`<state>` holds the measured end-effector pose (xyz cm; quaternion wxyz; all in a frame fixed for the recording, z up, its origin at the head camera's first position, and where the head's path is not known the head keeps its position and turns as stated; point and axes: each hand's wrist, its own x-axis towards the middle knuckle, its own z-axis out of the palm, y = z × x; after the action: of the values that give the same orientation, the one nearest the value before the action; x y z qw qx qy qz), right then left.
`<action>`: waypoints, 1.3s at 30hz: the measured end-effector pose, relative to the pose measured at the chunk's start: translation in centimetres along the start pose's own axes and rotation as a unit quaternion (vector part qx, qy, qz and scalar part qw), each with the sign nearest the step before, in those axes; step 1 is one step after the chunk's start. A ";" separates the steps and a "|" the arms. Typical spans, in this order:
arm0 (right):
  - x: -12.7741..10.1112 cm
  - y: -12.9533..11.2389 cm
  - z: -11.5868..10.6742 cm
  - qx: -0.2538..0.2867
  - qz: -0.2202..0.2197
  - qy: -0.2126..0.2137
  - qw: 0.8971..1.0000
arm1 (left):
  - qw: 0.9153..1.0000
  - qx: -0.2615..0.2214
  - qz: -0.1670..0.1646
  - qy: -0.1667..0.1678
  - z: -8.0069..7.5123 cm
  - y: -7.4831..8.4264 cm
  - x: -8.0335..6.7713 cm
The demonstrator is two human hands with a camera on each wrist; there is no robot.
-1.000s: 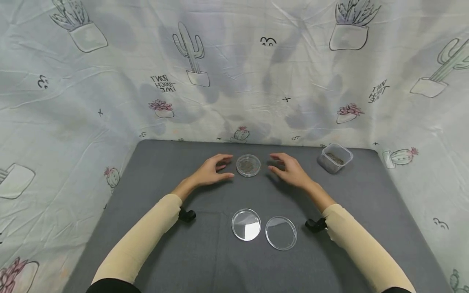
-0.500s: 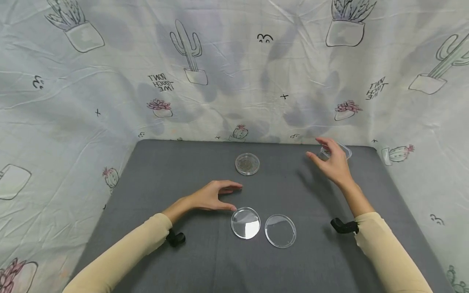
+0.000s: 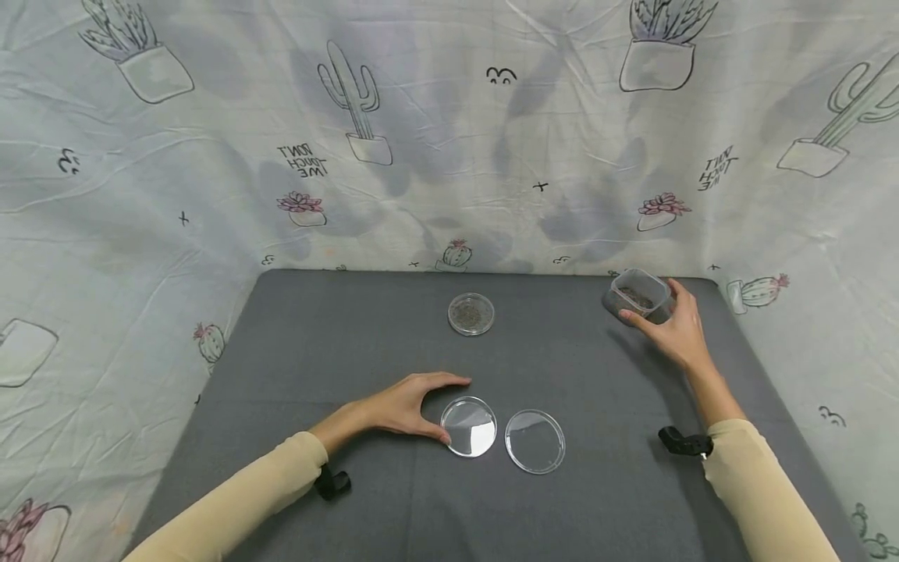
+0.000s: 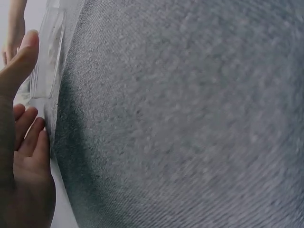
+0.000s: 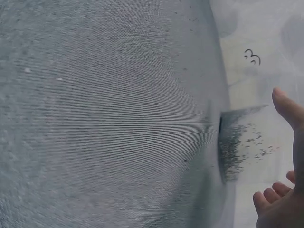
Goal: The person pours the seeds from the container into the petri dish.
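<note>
1. My right hand [image 3: 670,332] has left the middle of the surface and swung out to the far right corner, where its fingers and thumb now curl round the square tub [image 3: 635,298] of dark granules.
2. That tub sits tilted in my grasp, near the back edge of the grey surface [image 3: 351,328]; whether its base is lifted clear I cannot tell.
3. My left hand [image 3: 400,406] has drawn back toward me from the filled dish [image 3: 470,314] and now arches over the left rim of the empty dish [image 3: 469,426], thumb and forefinger closing on its edge.
4. The lid [image 3: 535,441] lies just beside that dish, apart from both hands.
5. I judge the first dish finished with: it stands alone at the back, and I am readying the next one for granules.
</note>
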<state>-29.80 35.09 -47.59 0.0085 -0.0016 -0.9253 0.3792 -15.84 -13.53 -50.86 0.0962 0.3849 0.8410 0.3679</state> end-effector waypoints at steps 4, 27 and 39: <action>-0.3 0.6 0.5 0.019 0.005 0.012 1.000 | 1.000 -0.013 -0.003 0.000 0.1 0.3 -0.2; -1.7 1.6 1.8 0.064 0.047 0.014 0.997 | 0.998 -0.044 0.033 0.003 0.8 0.4 -2.1; -3.3 0.6 1.7 0.072 0.045 0.019 0.996 | 0.999 -0.049 0.012 -0.017 0.7 0.1 -3.0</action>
<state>-26.57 34.29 -49.22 0.0087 -0.0497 -0.8943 0.4447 -13.44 -15.30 -51.63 0.1251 0.3962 0.8155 0.4029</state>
